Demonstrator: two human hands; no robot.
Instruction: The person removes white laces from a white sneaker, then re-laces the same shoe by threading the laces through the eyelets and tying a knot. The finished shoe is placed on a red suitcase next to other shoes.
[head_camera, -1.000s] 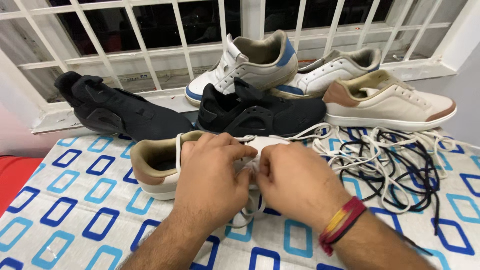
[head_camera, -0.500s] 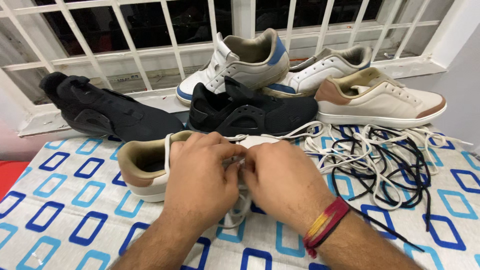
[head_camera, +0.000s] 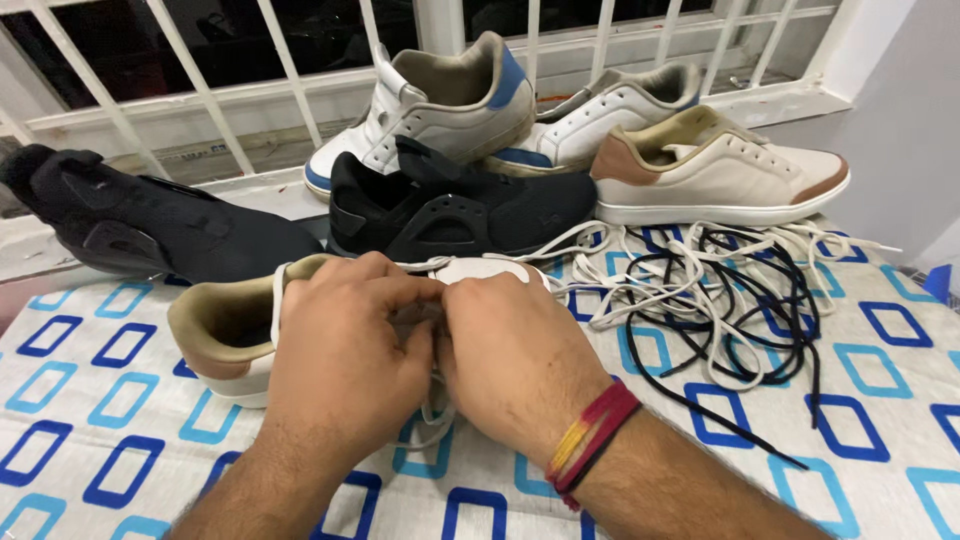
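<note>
1. Working with both hands pressed together over the cream shoe (head_camera: 225, 335), I pinch its white lace (head_camera: 432, 412) between my left hand (head_camera: 345, 350) and right hand (head_camera: 520, 355); the exact fingertip grip is hidden.
2. The cream shoe lies on the patterned cloth (head_camera: 90, 420), long axis running left to right, tan heel to my left, toe to my right.
3. Loose black and white laces (head_camera: 720, 300) lie tangled just right of my hands.
4. Beyond them, a black sneaker (head_camera: 450, 205), a second black shoe (head_camera: 130, 215) and three pale sneakers (head_camera: 720, 170) rest along the window sill (head_camera: 250, 95).
</note>
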